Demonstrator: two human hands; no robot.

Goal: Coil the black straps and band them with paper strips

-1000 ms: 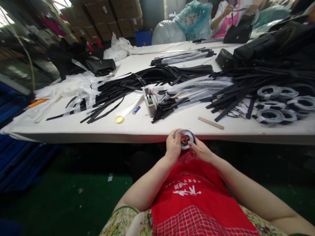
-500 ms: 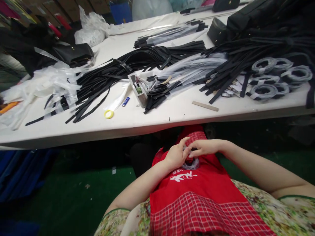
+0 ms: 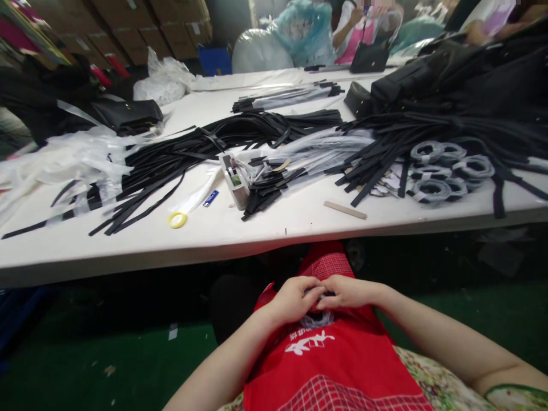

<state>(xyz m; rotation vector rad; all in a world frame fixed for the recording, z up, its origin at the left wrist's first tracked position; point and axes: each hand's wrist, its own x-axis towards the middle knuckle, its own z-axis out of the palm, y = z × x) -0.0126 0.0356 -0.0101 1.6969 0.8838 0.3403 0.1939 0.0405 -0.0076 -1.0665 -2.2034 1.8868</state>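
left hand (image 3: 297,299) and right hand (image 3: 347,292) grip a plastic-wrapped strap coil (image 3: 317,321) over the person's red apron (image 3: 363,354), presumably to prevent unwinding.

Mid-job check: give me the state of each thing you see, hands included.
Left hand: curled over coil
Right hand: curled over coil
Coil: wound, partly hidden
Table coils: wound, clustered together
Black straps: bundled, ends fanned out
Yellow ring: lying flat
Narrow strip: lying flat

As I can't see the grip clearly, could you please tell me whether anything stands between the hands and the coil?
Nothing visible does: the left hand and right hand are both on the coil, though they hide part of it.
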